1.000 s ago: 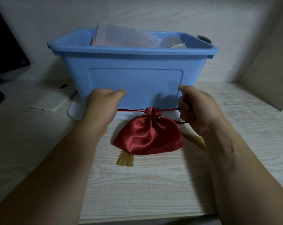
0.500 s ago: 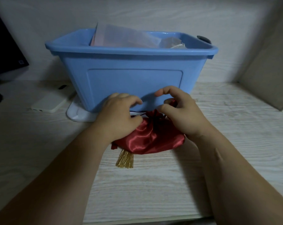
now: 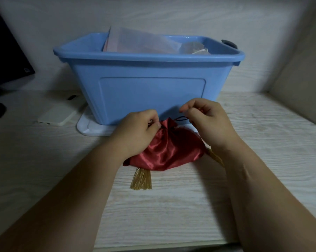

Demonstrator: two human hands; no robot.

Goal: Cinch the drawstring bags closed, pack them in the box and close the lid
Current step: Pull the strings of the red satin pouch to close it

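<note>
Lying flat on the wooden table [image 3: 153, 211], a red bag [image 3: 170, 151] is observed just in front of the blue box [image 3: 150, 91], with its gathered neck pointed toward the box wall. The neck is seen puckered and mostly drawn in.

The left hand [image 3: 135, 131] is placed on the bag's left side. Its fingers are curled together, and the drawstring [image 3: 181, 118] is pinched between thumb and fingertips right at the neck. The right hand [image 3: 210, 122] is held just above the bag's right shoulder. A dark loop of the same drawstring is pinched between its thumb and curled fingers. Whether the cord is taut cannot be told.

A gold tassel [image 3: 141, 179] is noted on the table at the bag's near edge, touching it. A second tassel [image 3: 215, 157] is partly hidden beneath the right wrist.

The box is recorded open, standing on a white lid [image 3: 91, 129] that shows at its left base. Clear packets [image 3: 139, 42] are seen inside, rising above the rim. A black clip [image 3: 229, 45] is noted at the right rear corner of the rim. A white phone [image 3: 57, 115] is seen left of the box, apart from it, and a dark screen [image 3: 6, 51] at the far left.
</note>
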